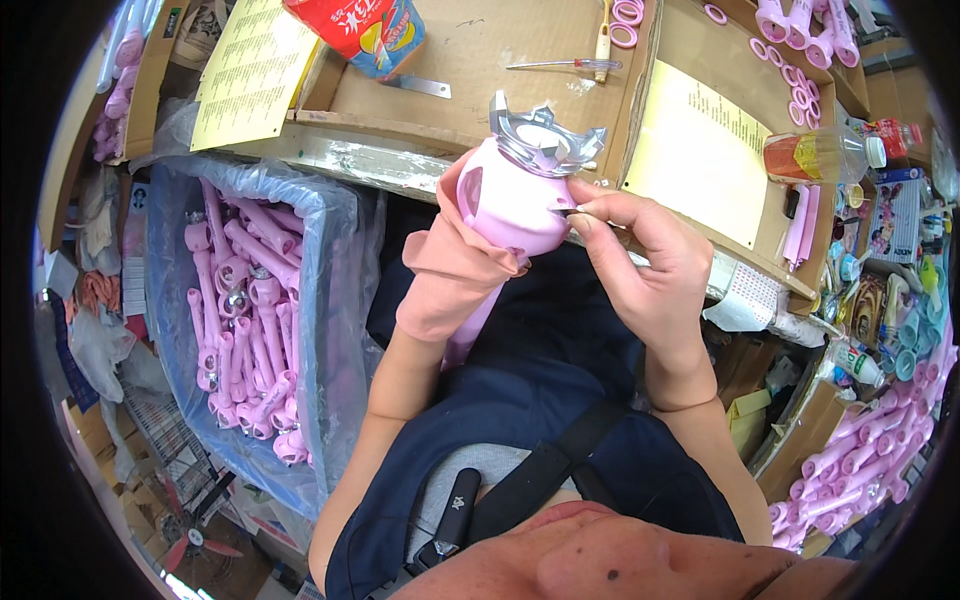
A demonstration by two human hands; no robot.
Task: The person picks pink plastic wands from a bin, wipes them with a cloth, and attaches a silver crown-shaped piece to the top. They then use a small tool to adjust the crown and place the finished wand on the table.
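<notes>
A pink plastic toy wand (520,212) with a round, hollow head and a silver crown-shaped top (548,142) is held up in front of my body. My left hand (450,265), in a loose salmon-coloured glove, is wrapped round it from the left, and its handle runs down below the glove. On the other side, my bare right hand (645,250) pinches a small, dark, thin piece (567,211) between thumb and forefinger. That piece touches the side of the wand's head; its kind is too small to make out.
A blue plastic-lined bin (335,300) of pink wands stands at left. On the cardboard-lined bench (480,75) lie a screwdriver (565,64), metal strip (425,86), red-blue packet (365,35), yellow sheet (690,150) and pink rings (800,95). A drink bottle (815,156) lies at right.
</notes>
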